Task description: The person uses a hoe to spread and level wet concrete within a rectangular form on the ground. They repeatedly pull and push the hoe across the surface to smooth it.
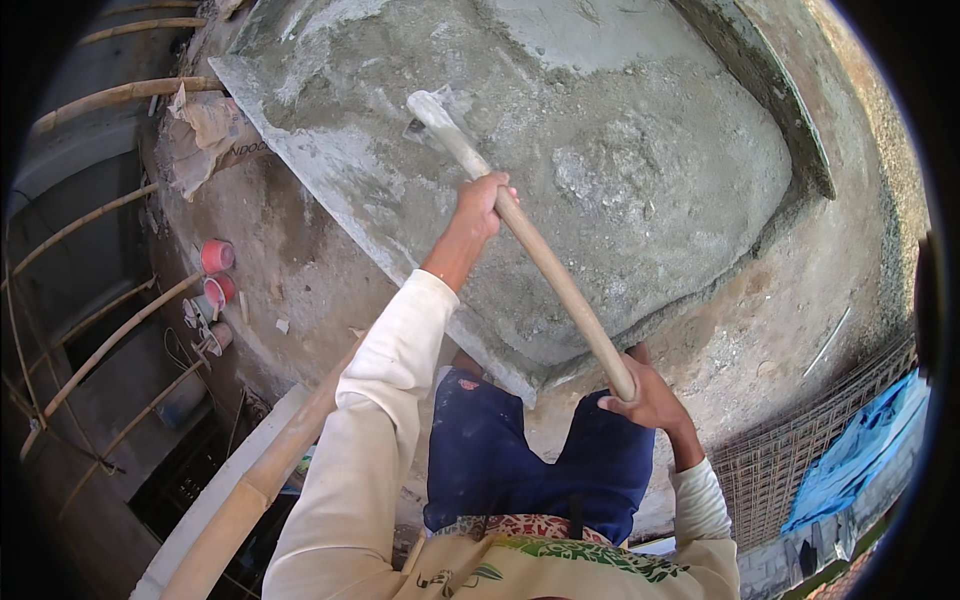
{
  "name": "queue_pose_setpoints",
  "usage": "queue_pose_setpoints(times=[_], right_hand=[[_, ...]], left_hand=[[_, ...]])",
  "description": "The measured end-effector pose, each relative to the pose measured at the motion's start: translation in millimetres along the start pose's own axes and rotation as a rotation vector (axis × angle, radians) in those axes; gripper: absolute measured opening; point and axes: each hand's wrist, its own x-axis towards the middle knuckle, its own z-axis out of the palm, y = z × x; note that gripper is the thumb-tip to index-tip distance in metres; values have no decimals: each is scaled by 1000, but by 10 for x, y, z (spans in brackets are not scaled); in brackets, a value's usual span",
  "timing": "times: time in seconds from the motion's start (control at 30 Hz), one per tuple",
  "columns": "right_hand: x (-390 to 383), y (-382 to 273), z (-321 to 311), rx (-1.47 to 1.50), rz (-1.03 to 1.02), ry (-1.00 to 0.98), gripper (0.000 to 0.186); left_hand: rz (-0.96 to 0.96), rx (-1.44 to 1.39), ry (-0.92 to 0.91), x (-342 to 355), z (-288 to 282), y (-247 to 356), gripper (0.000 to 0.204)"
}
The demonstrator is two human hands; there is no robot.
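Note:
Both my hands are wrapped round the long wooden handle of a hoe (548, 262). My left hand (484, 204) grips it toward the upper end, with the arm stretched out. Lower down, my right hand (645, 398) closes round the butt of the handle beside my right thigh. The hoe's head, crusted with grey, lies against the mortar at the far end; its blade is mostly hidden. Wet and dry grey mortar mix (630, 190) spreads in a wide heap around it, with a paler, smoother patch at the back.
Boards (320, 205) edge the mix on the left, and another board (765, 95) stands at the right. Red buckets (217, 256) and a torn sack (205, 140) lie at left near bamboo poles (125, 355). Wire mesh (800, 440) and a blue tarp (860, 450) are at lower right.

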Motion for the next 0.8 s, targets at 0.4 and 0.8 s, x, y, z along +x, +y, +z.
queue_pose_setpoints(times=[0.4,0.8], right_hand=[[3673,-1430,2366,86,-90,123,62],[832,-986,1622,-132,122,31,69]], left_hand=[[254,1289,444,1084,-2628,1683,73],[-255,813,119,-867,-1696,-496,106]])
